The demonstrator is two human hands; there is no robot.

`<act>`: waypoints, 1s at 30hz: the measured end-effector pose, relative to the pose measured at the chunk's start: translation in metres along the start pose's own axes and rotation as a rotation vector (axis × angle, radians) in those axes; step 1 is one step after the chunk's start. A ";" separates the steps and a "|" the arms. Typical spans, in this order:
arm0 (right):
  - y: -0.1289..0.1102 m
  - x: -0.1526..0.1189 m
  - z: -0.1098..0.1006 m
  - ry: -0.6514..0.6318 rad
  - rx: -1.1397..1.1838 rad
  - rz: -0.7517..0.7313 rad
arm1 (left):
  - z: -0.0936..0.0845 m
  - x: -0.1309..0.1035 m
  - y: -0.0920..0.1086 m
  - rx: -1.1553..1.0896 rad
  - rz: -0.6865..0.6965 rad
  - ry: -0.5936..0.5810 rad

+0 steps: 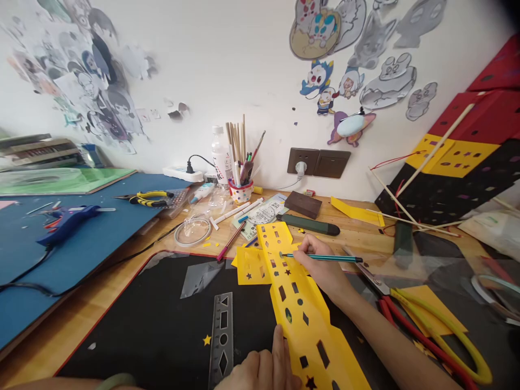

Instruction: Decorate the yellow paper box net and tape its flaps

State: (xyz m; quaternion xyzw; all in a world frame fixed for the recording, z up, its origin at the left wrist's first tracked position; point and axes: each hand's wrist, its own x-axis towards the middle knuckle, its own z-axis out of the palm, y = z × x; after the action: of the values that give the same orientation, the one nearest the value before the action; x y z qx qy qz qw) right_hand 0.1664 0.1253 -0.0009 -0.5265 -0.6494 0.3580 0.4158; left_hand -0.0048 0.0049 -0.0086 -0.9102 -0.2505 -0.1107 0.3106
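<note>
A long yellow card point(303, 303) lies across the black mat, with stars, diamonds, circles and rectangles cut through it. My right hand point(314, 257) grips a slim teal pen point(337, 258), its tip touching the card's upper part. On the card's lower left edge, my left hand point(264, 368) rests with the index finger stretched out and the other fingers curled. Just left of that hand is a clear stencil ruler point(221, 336) with shaped holes. A small yellow star point(207, 340) lies beside the ruler.
Large scissors point(406, 311) with red and yellow handles lie to the right. Behind the card are a green cutter point(312, 225), a tape roll point(193, 232) and a cup point(241, 190) of pens and sticks. Pliers point(150, 198) and a blue glue gun point(67, 222) rest at the left.
</note>
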 end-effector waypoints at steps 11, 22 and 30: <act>-0.002 0.000 0.000 0.012 0.001 0.000 | 0.001 -0.002 0.001 0.030 0.017 0.014; -0.003 -0.004 0.001 0.021 0.014 -0.020 | 0.001 -0.004 0.002 0.023 0.025 -0.010; -0.003 -0.003 0.001 0.003 0.018 -0.021 | 0.001 -0.005 0.002 0.001 0.022 -0.020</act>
State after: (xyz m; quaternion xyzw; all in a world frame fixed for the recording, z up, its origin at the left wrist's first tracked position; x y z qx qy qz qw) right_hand 0.1644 0.1219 0.0015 -0.5165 -0.6508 0.3587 0.4255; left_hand -0.0075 0.0020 -0.0120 -0.9139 -0.2437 -0.0979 0.3096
